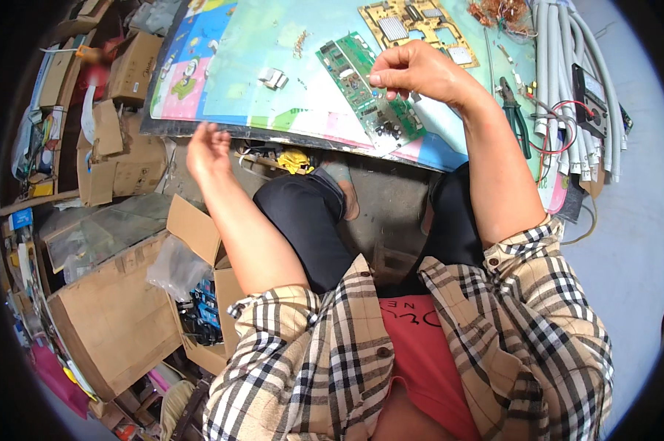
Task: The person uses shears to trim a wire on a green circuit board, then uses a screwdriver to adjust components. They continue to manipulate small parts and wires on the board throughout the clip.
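My right hand is over a long green circuit board on the table, thumb and forefinger pinched together. Whatever they hold, if anything, is too small to make out. Small dark parts lie at the board's near end. My left hand is just off the table's near edge, its fingers loosely curled and a little apart, with nothing visible in it. Beyond the green board lies a yellow-tan circuit board with silver heat sinks. A small whitish component rests farther left on the table.
Green-handled pliers, a multimeter with red and black leads, and a bundle of grey tubes lie at the right. Copper wire scraps are heaped at the back. Cardboard boxes crowd the left side, one open box beside my left arm.
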Motion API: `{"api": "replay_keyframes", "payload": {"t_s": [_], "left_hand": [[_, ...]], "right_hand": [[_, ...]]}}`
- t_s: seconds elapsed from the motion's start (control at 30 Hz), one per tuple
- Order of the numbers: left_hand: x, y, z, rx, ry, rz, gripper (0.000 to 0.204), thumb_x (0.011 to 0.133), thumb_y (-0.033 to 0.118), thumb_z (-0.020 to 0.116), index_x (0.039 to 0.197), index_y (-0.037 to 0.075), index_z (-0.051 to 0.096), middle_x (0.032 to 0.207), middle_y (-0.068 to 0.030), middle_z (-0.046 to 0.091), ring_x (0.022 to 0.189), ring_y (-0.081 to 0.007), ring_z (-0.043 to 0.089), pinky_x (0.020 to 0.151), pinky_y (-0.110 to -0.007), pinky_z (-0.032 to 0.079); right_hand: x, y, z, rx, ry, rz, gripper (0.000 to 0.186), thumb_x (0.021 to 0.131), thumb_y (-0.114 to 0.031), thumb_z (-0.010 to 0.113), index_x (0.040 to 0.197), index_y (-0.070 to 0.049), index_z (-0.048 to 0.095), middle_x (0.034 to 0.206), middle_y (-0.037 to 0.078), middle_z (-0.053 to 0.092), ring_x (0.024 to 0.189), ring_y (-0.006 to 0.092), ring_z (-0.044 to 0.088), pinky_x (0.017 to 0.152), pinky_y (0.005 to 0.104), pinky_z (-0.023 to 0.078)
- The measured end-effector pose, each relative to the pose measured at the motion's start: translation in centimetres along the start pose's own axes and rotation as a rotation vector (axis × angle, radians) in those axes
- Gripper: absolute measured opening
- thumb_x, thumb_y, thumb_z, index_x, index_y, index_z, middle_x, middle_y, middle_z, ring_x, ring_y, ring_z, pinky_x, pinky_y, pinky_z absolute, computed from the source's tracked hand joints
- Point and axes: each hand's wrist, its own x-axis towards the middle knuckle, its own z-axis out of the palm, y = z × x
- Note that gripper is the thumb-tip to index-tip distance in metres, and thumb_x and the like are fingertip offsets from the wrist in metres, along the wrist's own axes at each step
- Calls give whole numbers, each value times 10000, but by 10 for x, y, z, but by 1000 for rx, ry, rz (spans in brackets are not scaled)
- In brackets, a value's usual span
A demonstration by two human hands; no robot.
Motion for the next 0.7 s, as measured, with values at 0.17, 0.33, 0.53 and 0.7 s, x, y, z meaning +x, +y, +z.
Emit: {"api": "replay_keyframes", "payload": {"t_s": [0.17,0.33,0.53,0.7], "left_hand": [[-115,-17,19,748,124,1037,659,863,201,629,1360,-85,304,1371,-236,328,1166,-296,465,931,-416,421],[-212,-15,50,576,-992,328,823,754,232,779,1385,-46,331,1124,-136,575,1017,-206,559,876,-324,465],[-217,-22,33,561,-1246,-68,226,910,291,596,915,65,597,685,52,500,529,-11,404,449,-166,275],[-208,-15,13,449,-1163,-101,276,943,296,535,750,99,560,575,74,415,485,-20,323,444,-180,247]], "right_hand": [[-27,-35,27,-100,-9,-43,170,852,-168,634,830,-1,659,671,23,633,583,76,610,526,238,477],[-63,-60,74,-191,-64,-249,134,824,-127,631,824,3,660,674,81,646,580,106,611,577,259,487],[-101,-49,70,-124,157,-247,147,854,-133,599,846,11,624,615,32,570,562,88,534,536,252,443],[-140,-36,42,-6,389,-222,137,873,-155,602,808,-34,606,668,-35,537,577,57,487,531,223,409]]}}
